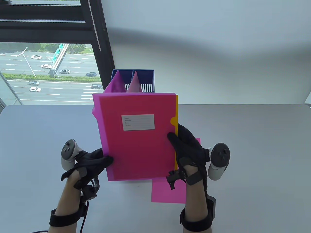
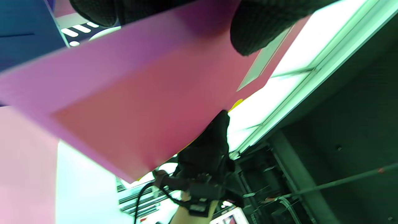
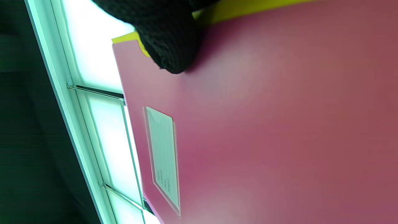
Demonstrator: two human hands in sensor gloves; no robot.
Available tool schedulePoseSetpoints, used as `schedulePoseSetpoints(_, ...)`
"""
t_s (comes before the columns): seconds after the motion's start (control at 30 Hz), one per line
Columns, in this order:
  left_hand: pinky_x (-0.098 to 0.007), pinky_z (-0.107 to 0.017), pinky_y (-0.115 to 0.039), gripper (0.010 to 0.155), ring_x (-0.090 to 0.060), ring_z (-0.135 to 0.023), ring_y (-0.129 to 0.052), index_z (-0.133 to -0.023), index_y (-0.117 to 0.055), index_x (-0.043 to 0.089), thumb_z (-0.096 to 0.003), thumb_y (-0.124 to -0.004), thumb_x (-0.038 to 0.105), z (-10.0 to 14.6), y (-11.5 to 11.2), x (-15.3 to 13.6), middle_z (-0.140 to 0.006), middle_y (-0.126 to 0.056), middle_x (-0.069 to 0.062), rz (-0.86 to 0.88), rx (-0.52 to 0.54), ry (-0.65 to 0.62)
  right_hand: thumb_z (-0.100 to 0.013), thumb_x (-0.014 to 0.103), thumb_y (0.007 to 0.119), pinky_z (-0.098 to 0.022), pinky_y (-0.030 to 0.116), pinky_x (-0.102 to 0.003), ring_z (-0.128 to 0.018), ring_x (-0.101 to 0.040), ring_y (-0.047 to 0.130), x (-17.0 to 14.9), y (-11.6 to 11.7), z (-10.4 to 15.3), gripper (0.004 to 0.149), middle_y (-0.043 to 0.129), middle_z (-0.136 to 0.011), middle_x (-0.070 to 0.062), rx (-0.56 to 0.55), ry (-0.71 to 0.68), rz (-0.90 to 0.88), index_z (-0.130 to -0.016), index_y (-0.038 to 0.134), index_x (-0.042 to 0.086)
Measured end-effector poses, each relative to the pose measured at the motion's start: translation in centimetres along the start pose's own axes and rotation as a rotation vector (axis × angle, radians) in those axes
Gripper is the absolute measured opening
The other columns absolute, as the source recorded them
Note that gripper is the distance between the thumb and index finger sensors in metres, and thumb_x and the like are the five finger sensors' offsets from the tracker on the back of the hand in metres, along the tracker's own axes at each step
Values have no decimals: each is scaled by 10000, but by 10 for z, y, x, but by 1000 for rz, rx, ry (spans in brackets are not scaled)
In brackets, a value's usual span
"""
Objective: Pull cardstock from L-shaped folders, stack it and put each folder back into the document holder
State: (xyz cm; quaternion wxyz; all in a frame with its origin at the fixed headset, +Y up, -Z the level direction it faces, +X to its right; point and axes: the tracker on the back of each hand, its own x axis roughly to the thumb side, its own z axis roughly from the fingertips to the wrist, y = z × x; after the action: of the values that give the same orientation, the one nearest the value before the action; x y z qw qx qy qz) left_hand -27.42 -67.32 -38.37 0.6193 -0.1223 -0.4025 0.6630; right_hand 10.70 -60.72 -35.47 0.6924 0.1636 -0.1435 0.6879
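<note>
A translucent pink L-shaped folder (image 1: 138, 136) with a white label (image 1: 138, 122) is held upright above the table, between me and the blue document holder (image 1: 142, 79). Yellow cardstock (image 1: 176, 116) inside it pokes out along its right edge. My left hand (image 1: 97, 161) grips the folder's lower left corner, thumb on the front. My right hand (image 1: 185, 148) pinches the right edge, thumb on the folder's front (image 3: 169, 46), fingers behind on the yellow sheet. Two more pink folders (image 1: 119, 83) stand in the holder. A pink cardstock sheet (image 1: 167, 191) lies flat on the table under my right wrist.
The grey table (image 1: 255, 150) spreads wide on both sides. The document holder stands at the table's far edge, against a white wall (image 1: 206, 48). A window (image 1: 48, 70) with a dark frame fills the back left.
</note>
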Motion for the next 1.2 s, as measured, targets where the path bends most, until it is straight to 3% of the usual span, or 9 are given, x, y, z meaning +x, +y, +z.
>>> schedulePoseSetpoints(0.27,-592,-765,-567,661,-361,-911,-871,-1175,-451,219,-624,-708,480,6,5,-4,-1085,-673,-82,156,186,-96,-572,337,877,-738,612,-496,-635,-170,997,-6,15,-5,433,934,-844,16,132,-9,50,-982,772,250)
schedulePoseSetpoints(0.37,-570,-759,-600,564,-334,-862,-927,-1148,-541,230,-634,-675,417,5,5,-3,-1029,-759,-60,148,147,-86,-575,329,872,-739,607,-502,-647,-180,992,-8,22,-4,438,922,-858,11,148,-4,95,-990,763,244)
schedulePoseSetpoints(0.53,-524,-719,-690,474,-297,-762,-1004,-1059,-695,177,-623,-684,363,7,4,-1,-923,-871,-41,70,312,-68,-586,322,854,-746,582,-515,-707,-196,947,-7,32,0,503,857,-931,-2,69,-27,310,-1050,680,233)
schedulePoseSetpoints(0.83,-502,-716,-701,473,-285,-750,-1013,-1050,-692,158,-624,-683,361,4,-1,1,-910,-873,-46,44,330,-62,-582,350,864,-763,590,-489,-694,-146,957,-1,44,10,611,768,-1015,16,-145,-143,630,-1106,562,262)
schedulePoseSetpoints(1.2,-506,-719,-690,485,-293,-762,-1001,-1059,-663,140,-626,-674,358,2,-5,-1,-924,-848,-58,31,338,-43,-578,347,863,-762,612,-485,-703,-153,983,1,52,13,644,618,-1106,16,-203,-220,868,-1100,490,285)
